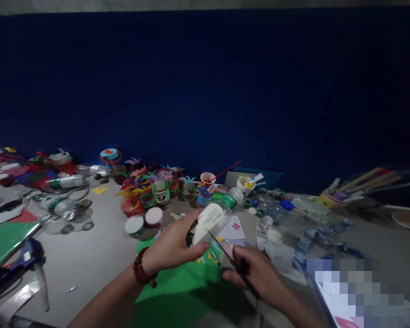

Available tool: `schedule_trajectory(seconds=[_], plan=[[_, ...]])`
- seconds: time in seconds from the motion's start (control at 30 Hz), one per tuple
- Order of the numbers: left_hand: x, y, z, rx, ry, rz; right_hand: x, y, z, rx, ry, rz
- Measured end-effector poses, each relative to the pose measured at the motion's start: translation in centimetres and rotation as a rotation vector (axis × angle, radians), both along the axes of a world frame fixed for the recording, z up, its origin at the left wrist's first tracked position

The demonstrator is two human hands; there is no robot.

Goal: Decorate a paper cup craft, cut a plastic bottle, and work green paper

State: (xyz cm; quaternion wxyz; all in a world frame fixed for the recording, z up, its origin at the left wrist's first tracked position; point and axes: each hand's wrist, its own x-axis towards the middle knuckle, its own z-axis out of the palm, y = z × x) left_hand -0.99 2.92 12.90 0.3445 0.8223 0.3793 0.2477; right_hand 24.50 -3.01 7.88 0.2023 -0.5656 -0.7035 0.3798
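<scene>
My left hand [172,248] is closed around a clear plastic bottle [214,218] with a white and green label. The bottle lies tilted, its neck pointing up and away to the right. In my right hand [256,275] is a dark, slim pair of scissors [235,264], the pointed end reaching toward the bottle's label. Their handle end is blurred and partly hidden, and I cannot tell whether the tip touches the bottle. Below both hands lies a green sheet [177,291]. Small paper cutouts [214,250] show between my hands.
Several decorated paper-crowned cups [162,193] and two white-lidded tubs [134,225] stand beyond my left hand. A blue glue gun [30,253] lies at left. Plastic bottles [59,206] and a cup of sticks [328,200] flank the work area; a pixelated screen [335,296] is at right.
</scene>
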Motion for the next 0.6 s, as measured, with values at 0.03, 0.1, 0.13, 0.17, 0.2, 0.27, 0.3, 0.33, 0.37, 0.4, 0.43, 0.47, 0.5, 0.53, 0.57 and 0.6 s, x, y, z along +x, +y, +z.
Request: schedule_trajectory(seconds=[0.03, 0.1, 0.13, 0.17, 0.2, 0.27, 0.3, 0.33, 0.37, 0.4, 0.43, 0.47, 0.5, 0.53, 0.57, 0.6], plan=[[0.03, 0.01, -0.05, -0.003, -0.003, 0.000, 0.04, -0.07, -0.18, 0.003, 0.005, 0.002], [0.09, 0.02, -0.13, -0.013, -0.007, 0.001, 0.09, -0.23, -0.47, 0.009, 0.001, 0.003], [0.11, 0.02, -0.15, -0.017, -0.008, 0.003, 0.11, -0.30, -0.57, 0.013, -0.010, -0.003], [0.13, 0.03, -0.16, -0.019, -0.009, 0.004, 0.12, -0.35, -0.63, 0.016, -0.022, -0.011], [0.14, 0.05, -0.17, -0.017, -0.010, 0.003, 0.14, -0.38, -0.65, 0.019, -0.035, -0.022], [0.13, 0.10, -0.21, -0.009, -0.014, 0.001, 0.17, -0.39, -0.61, 0.022, -0.054, -0.039], [0.12, 0.12, -0.25, -0.006, -0.014, -0.002, 0.18, -0.38, -0.57, 0.016, -0.055, -0.039], [0.12, 0.13, -0.32, -0.003, -0.012, 0.000, 0.20, -0.37, -0.53, 0.007, -0.053, -0.035], [0.13, 0.13, -0.40, -0.002, -0.011, 0.003, 0.21, -0.36, -0.49, -0.004, -0.048, -0.029], [0.15, 0.11, -0.49, 0.002, -0.008, 0.009, 0.21, -0.36, -0.47, -0.010, -0.043, -0.023], [0.19, 0.06, -0.57, 0.011, -0.003, 0.016, 0.20, -0.36, -0.46, -0.014, -0.036, -0.018], [0.26, 0.00, -0.63, 0.025, 0.004, 0.027, 0.18, -0.38, -0.46, -0.017, -0.026, -0.014], [0.34, -0.08, -0.67, 0.041, 0.012, 0.036, 0.15, -0.39, -0.47, -0.020, -0.013, -0.011], [0.44, -0.16, -0.67, 0.056, 0.020, 0.042, 0.12, -0.41, -0.48, -0.021, -0.001, -0.009], [0.56, -0.26, -0.64, 0.066, 0.028, 0.041, 0.09, -0.42, -0.48, -0.017, 0.005, -0.009], [0.68, -0.37, -0.59, 0.071, 0.034, 0.037, 0.05, -0.43, -0.48, -0.015, 0.003, -0.009]])
